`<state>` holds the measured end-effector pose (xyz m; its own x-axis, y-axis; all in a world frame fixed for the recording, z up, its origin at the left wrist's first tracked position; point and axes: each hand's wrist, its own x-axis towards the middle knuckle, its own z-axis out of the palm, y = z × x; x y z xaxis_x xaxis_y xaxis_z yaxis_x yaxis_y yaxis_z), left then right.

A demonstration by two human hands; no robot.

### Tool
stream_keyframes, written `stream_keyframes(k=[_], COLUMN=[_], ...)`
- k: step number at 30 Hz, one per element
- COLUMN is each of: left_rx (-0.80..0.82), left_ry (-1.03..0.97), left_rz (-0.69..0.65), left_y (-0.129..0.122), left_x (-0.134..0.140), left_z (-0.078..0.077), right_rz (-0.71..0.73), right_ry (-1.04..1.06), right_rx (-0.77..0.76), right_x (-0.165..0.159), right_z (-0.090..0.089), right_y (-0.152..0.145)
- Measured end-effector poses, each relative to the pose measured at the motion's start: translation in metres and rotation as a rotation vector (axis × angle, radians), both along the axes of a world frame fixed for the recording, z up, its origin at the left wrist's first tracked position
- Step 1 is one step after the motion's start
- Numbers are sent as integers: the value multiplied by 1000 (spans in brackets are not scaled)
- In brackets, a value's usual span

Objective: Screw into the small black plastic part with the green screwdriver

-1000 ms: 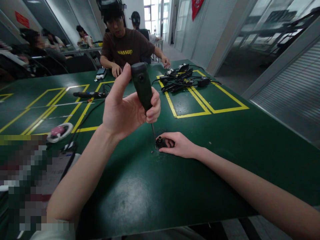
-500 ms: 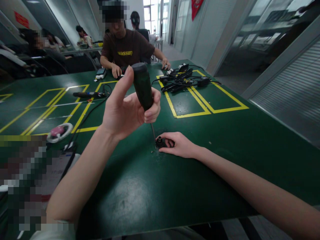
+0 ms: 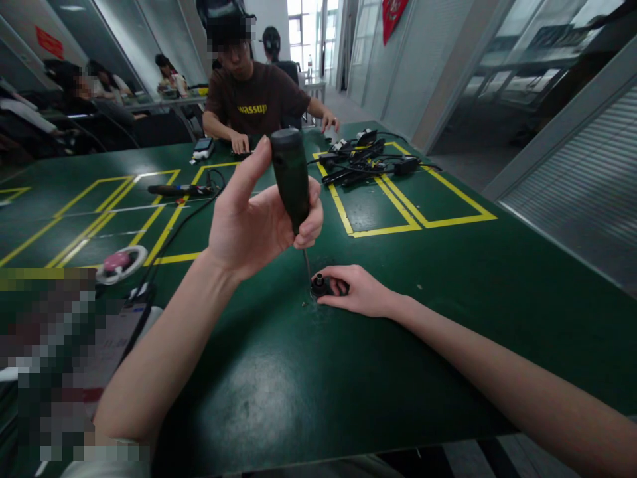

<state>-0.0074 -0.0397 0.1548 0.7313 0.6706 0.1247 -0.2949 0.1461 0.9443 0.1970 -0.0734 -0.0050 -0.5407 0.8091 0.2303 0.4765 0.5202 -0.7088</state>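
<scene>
My left hand (image 3: 263, 226) is closed around the dark handle of a screwdriver (image 3: 291, 176), thumb near its top end. The screwdriver stands almost upright, and its thin shaft runs down to a small black part (image 3: 320, 285) on the green table. My right hand (image 3: 355, 290) pinches that part between thumb and fingers and rests on the table. A short round post sticks up from the part; its exact kind I cannot make out. Beside it, to the left, lies a tiny metal piece (image 3: 304, 304), perhaps a screw.
Yellow tape (image 3: 388, 231) marks boxes on the table (image 3: 259, 411). A heap of black cables (image 3: 365, 159) lies at the back right. A corded tool (image 3: 179, 190) and a white ring with a pink piece (image 3: 117, 261) are on the left. Opposite sits a person (image 3: 253, 99).
The screwdriver's handle has tilted slightly to the right and stands a little more upright. Both hands keep their grip, and the black part stays in place.
</scene>
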Motion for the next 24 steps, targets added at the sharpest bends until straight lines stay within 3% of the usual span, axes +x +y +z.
stream_keyframes(k=[24], left_rx=[84], left_ry=[5], left_rz=[-62], left_y=[3], left_x=[-1], left_z=[-5], right_rz=[-9], right_ry=[3], right_rx=[5], right_x=[1], right_z=[-3], right_y=[1])
